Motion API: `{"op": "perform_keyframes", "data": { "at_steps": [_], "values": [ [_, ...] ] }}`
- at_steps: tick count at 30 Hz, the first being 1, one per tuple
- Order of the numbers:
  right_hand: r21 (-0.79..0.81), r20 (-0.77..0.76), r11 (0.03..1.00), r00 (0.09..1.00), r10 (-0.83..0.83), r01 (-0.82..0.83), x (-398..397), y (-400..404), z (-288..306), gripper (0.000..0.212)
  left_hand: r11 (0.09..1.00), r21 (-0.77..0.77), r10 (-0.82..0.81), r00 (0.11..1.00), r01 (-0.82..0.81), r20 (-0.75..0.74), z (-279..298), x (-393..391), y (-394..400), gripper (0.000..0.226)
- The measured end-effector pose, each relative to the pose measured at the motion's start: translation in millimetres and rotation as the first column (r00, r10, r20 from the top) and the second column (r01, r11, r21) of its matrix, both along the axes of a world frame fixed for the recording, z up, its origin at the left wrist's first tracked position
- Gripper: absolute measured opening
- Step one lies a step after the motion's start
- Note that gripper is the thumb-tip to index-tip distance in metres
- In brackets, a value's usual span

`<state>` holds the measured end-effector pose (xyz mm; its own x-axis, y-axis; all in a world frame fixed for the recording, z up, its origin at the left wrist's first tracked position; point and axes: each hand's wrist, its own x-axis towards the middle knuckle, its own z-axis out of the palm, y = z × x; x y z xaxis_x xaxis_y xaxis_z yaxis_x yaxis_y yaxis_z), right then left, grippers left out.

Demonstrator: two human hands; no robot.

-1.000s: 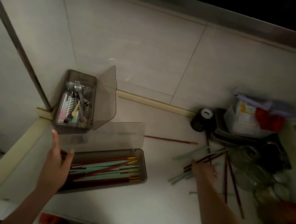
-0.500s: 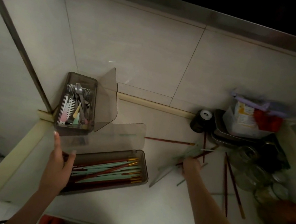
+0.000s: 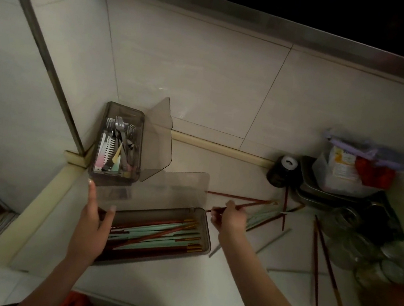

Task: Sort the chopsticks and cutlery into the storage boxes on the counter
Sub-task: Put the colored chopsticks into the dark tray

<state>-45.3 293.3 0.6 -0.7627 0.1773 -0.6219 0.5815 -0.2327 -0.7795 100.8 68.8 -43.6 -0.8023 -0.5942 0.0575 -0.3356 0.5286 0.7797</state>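
A long smoky plastic chopstick box (image 3: 207, 222) lies on the counter with its lid (image 3: 164, 186) standing open; several red and mint-green chopsticks lie inside. My left hand (image 3: 92, 223) rests on the box's left end, fingers straight against the lid. My right hand (image 3: 229, 218) pinches a bundle of red and green chopsticks (image 3: 256, 206) just past the box's right end. Behind stands a smaller cutlery box (image 3: 113, 176), lid open, holding forks and spoons. More loose chopsticks (image 3: 321, 259) lie scattered on the counter to the right.
A black can (image 3: 283, 171) stands by the back wall. Stacked metal trays (image 3: 320, 194) with a plastic tub and bags fill the back right corner. Glass jars (image 3: 355, 241) and dishes crowd the right edge. The tiled wall closes off the left and back.
My right hand has lifted a bundle of chopsticks off the pile and carried it left to the chopstick box's right end. My left hand has stayed at the box.
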Motion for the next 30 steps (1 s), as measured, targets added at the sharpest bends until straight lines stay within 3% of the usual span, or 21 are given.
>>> {"op": "perform_keyframes", "data": {
  "at_steps": [4,7,13,16,19,22,24,25,27,29,30],
  "values": [
    [0.002,-0.284,0.980,0.940,0.190,-0.198,35.4,-19.7,16.9,0.015,1.000,0.003,0.007,1.000,-0.007,0.005,-0.3,1.0,-1.8,0.074],
    [-0.021,-0.316,0.930,0.885,0.343,-0.368,59.1,-31.2,14.8,0.018,1.000,0.022,0.015,1.000,-0.015,0.010,-1.5,1.9,-3.4,0.073],
    [-0.375,0.100,0.888,0.940,0.326,-0.267,86.9,-82.6,1.4,0.023,0.999,0.003,0.035,0.999,-0.035,-0.003,1.2,1.6,-2.6,0.070],
    [-0.478,0.256,0.850,0.891,0.374,-0.220,92.9,-110.0,-1.5,0.027,0.999,0.014,0.035,0.998,-0.034,-0.046,-0.9,0.8,-2.9,0.068],
    [-0.478,0.290,0.809,0.807,0.514,-0.343,87.3,-117.4,-0.8,0.043,0.999,0.033,0.018,0.998,-0.016,-0.057,-4.4,0.0,-4.2,0.069],
    [-0.363,0.232,0.762,0.741,0.631,-0.536,77.4,-102.3,3.8,0.046,1.000,0.021,0.009,0.998,-0.007,-0.067,-6.2,0.7,-6.7,0.069],
    [-0.145,0.070,0.753,0.753,0.654,-0.641,66.7,-83.9,10.4,0.040,1.000,0.025,0.005,0.999,-0.004,-0.054,-7.2,0.4,-7.6,0.069],
    [0.005,-0.052,0.796,0.795,0.604,-0.605,57.9,-71.9,12.3,0.037,1.000,0.028,-0.001,0.999,0.003,-0.045,-7.6,0.2,-7.7,0.070],
    [0.245,-0.287,0.909,0.870,0.400,-0.337,34.1,-46.0,15.3,0.033,1.000,0.021,-0.011,0.999,0.012,-0.034,-8.5,0.6,-8.7,0.073],
    [0.428,-0.461,0.903,0.847,0.264,-0.049,2.5,-19.9,10.6,0.029,1.000,0.025,0.010,1.000,-0.009,-0.022,-9.8,0.1,-9.1,0.078],
    [0.516,-0.477,0.856,0.830,0.290,-0.002,-14.0,-8.1,4.6,0.025,0.999,0.034,0.029,0.999,-0.028,-0.021,-10.3,-1.0,-8.9,0.077]
  ]
}}
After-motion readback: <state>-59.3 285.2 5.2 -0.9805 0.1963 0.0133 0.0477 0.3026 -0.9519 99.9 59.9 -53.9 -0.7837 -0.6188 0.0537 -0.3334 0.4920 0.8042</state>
